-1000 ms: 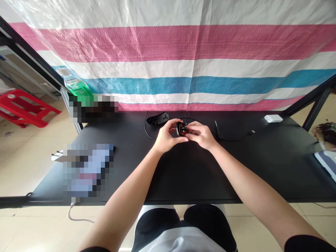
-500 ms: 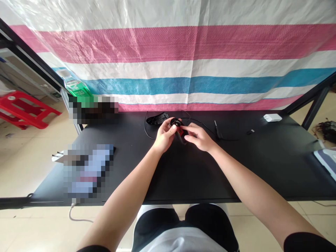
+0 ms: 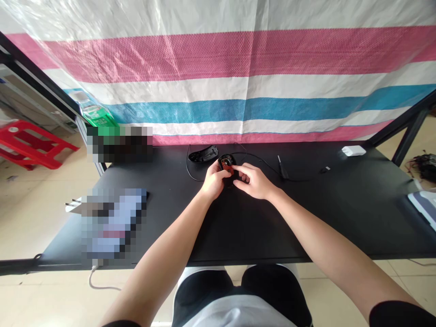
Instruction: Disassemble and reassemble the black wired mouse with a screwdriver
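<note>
My left hand (image 3: 214,179) is closed around an opened computer mouse (image 3: 223,158), with its thumb over the near side. A reddish-brown circuit board (image 3: 227,168) with a round dark part shows inside the mouse. From the right, my right hand (image 3: 254,180) grips the mouse's edge, its index fingertip at the board and its thumb lower down. What its other fingers touch is hidden. Behind my left hand lies the black mouse shell (image 3: 203,155), hollow side up. To the right of my hands rests a screwdriver (image 3: 282,169) with a dark handle.
A thin black cable (image 3: 264,160) runs across the black table (image 3: 245,231) to a USB plug (image 3: 326,169). A white charger block (image 3: 353,151) stands at the back right. A blurred phone-like device (image 3: 117,220) lies at left. Striped sheeting (image 3: 218,109) hangs behind.
The mouse has turned and tilted in my hands, so more of the reddish board shows. My left thumb has moved down off the round part, and my right hand has shifted slightly left.
</note>
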Demonstrator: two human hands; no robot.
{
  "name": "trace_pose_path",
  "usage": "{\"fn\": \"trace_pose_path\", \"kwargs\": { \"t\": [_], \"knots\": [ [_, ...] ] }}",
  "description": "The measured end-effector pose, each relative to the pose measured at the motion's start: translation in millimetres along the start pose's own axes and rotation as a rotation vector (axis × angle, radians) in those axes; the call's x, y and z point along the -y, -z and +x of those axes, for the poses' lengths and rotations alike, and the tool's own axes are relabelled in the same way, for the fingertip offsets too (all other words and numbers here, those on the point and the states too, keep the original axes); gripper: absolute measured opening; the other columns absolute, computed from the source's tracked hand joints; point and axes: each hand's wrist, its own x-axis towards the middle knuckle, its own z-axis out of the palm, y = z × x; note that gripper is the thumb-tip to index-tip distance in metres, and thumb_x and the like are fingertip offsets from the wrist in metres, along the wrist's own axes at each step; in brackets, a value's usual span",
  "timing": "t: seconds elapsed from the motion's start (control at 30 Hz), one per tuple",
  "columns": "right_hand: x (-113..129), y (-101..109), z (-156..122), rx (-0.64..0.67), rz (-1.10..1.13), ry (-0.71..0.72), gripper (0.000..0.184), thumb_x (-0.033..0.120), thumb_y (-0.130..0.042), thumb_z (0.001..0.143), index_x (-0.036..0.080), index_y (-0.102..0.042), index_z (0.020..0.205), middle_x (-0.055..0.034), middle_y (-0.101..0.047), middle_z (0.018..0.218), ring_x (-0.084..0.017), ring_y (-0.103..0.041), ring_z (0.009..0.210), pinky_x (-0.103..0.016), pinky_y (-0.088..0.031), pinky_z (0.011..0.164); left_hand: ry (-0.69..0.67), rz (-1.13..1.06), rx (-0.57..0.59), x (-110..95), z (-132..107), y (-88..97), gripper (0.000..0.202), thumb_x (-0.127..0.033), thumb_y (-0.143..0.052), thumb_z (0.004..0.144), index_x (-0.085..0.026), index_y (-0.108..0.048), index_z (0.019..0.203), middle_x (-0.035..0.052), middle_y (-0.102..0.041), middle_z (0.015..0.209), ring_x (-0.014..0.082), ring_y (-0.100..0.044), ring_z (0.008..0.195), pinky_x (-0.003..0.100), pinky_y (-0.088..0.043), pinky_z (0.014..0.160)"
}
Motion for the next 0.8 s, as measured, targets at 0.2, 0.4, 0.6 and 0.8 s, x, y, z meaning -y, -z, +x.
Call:
{"fn": "trace_pose_path", "kwargs": {
  "t": [0.2,0.4,0.6,0.8],
  "knots": [
    [4,-1,-1,0.024,-0.041,0.031,0.044,0.024,-0.063,0.081,0.022,-0.065,0.125,-0.005,-0.058,0.091,-0.017,-0.056,0.073,-0.035,-0.055,0.069,0.002,0.058,-0.094,0,1,-2.9,0.026,-0.018,-0.068,0.058,-0.017,-0.062,0.083,-0.0031,-0.059,0.072,0.0108,-0.055,0.066,0.028,-0.048,0.068],
    [1,0,-2,-0.094,-0.098,0.131,0.041,0.025,-0.057,0.086,0.024,-0.062,0.126,-0.0054,-0.06,0.092,-0.018,-0.058,0.073,-0.035,-0.055,0.07,-0.011,0.071,-0.187,0,4,0.8,0.041,-0.019,-0.072,0.056,-0.018,-0.06,0.095,-0.0018,-0.062,0.08,0.0137,-0.061,0.071,0.031,-0.051,0.07],
    [-11,2,3,-0.221,-0.051,0.038,0.043,0.034,-0.054,0.09,0.021,-0.057,0.131,-0.0063,-0.068,0.093,-0.018,-0.063,0.074,-0.034,-0.055,0.07,-0.008,0.061,-0.158,-3,5,3.3,0.036,-0.021,-0.077,0.052,-0.016,-0.059,0.083,-0.0021,-0.063,0.074,0.0126,-0.061,0.064,0.03,-0.052,0.065],
    [-14,6,5,-0.143,0.154,-0.113,0.029,0.045,-0.061,0.087,0.02,-0.063,0.102,-0.0081,-0.074,0.092,-0.023,-0.071,0.085,-0.034,-0.056,0.07,0.047,0.087,-0.089,-7,2,1.9,0.046,-0.022,-0.077,0.052,-0.016,-0.064,0.096,-0.0026,-0.065,0.072,0.0135,-0.062,0.062,0.03,-0.053,0.063]
  ]
}}
